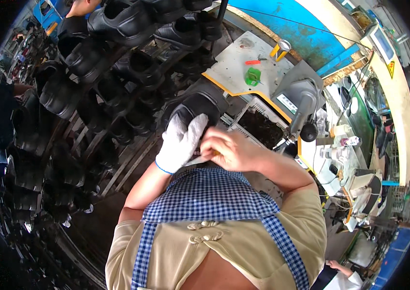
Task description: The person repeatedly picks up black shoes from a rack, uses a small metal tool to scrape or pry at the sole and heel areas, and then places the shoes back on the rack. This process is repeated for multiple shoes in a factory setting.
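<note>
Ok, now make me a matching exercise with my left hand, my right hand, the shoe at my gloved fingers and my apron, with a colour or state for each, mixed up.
Column one:
1. Left hand
2. Right hand
3. Shoe at the gloved fingers
4. Apron

Column two:
A. Blue and white checks
B. Bare, with curled fingers
C. Plain black
D. Covered by a white glove

Right pairs: 1-D, 2-B, 3-C, 4-A.
</note>
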Available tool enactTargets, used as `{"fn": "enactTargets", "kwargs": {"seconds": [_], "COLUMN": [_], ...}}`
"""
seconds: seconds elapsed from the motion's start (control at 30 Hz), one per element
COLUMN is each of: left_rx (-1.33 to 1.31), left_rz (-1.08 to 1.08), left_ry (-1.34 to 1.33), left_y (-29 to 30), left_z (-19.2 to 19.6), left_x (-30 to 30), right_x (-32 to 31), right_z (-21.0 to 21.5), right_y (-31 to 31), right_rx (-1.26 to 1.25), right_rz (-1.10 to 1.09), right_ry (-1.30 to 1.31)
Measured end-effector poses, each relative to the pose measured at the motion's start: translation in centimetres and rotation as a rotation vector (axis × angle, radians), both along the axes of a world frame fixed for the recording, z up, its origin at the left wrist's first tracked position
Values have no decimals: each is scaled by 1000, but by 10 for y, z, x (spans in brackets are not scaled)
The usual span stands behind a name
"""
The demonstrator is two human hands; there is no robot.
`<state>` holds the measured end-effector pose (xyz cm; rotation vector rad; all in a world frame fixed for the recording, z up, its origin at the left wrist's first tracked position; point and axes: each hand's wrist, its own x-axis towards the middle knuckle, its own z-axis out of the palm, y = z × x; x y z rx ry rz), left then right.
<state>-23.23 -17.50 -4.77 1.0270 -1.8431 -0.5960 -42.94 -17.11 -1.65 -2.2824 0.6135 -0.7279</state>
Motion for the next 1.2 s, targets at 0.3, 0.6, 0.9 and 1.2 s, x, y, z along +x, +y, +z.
{"fn": "enactTargets", "kwargs": {"seconds": [0.3,0.6,0.9,1.2], "left_rx": [806,-345,-36,335], "left_rz": [-252,-394,-258,164], "left_ry": [733,-395,270,958], "left_y": [-3,1,-4,-27], "left_z": [25,-4,51,19], "left_x": [-6,-43,13,25], "right_x": [-75,-78,-45,-31], "right_z": [-46,-115,-115,-142], "right_y": [-14,19,10,-1], "right_rx": [617,1162,1464,1215], "right_rz": [-549,-600,-99,-216], "right_ry": [-571,-627,-1146,-793]}}
